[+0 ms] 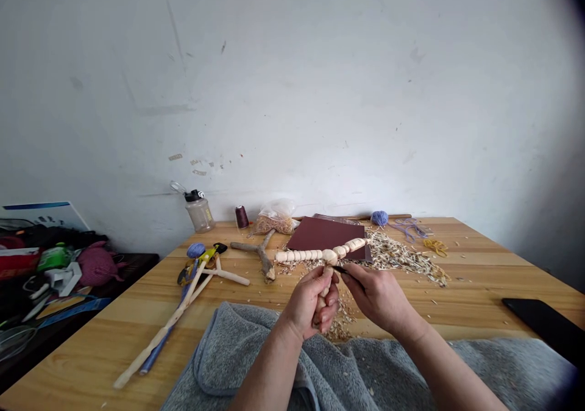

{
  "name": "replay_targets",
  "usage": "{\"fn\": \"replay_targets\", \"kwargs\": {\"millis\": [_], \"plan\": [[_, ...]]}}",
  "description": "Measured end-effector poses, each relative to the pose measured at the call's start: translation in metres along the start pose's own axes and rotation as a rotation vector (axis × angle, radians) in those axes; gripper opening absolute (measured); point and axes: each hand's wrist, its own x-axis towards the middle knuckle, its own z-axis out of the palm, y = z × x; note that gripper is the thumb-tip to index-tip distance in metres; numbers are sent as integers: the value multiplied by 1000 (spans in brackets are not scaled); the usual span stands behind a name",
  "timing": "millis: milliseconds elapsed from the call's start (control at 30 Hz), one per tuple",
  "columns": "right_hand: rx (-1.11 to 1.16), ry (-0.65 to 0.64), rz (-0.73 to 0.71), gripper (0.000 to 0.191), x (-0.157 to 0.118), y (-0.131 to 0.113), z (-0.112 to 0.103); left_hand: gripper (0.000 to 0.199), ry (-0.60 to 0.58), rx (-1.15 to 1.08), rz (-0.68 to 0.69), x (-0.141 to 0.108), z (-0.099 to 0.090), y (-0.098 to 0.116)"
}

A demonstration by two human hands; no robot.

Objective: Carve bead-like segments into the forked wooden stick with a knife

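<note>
My left hand (311, 301) is wrapped round the lower stem of a peeled, forked wooden stick (299, 256) and holds it upright. Its two arms spread left and right above my fist, and rounded bead-like segments are cut along them. My right hand (377, 292) is closed on a dark-handled carving knife (350, 272). The knife's tip meets the wood just below the fork; most of the blade is hidden. A grey towel (247, 332) lies under both forearms. Behind the stick is a dark red sheet (315, 234), perhaps sandpaper.
Wood shavings (402, 255) are heaped right of the sheet. A barked forked branch (262, 252), peeled sticks (164, 332) and blue yarn (195, 250) lie left. At the back stand a bottle (200, 213), a thread spool (241, 217) and a bag (275, 219). A black flat object (543, 319) lies right.
</note>
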Motion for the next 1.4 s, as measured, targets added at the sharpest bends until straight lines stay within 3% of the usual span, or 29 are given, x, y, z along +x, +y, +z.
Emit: {"fn": "replay_targets", "kwargs": {"millis": [467, 833, 1400], "plan": [[-83, 44, 39, 27, -1, -3, 6, 14, -64, -143, -65, 2, -6, -3], [-96, 65, 68, 27, -2, -6, 9, 28, -325, -489, -199, 0, -11, 5], [-73, 39, 103, 28, -1, -8, 8, 27, -265, -413, -177, 3, -11, -5]]}}
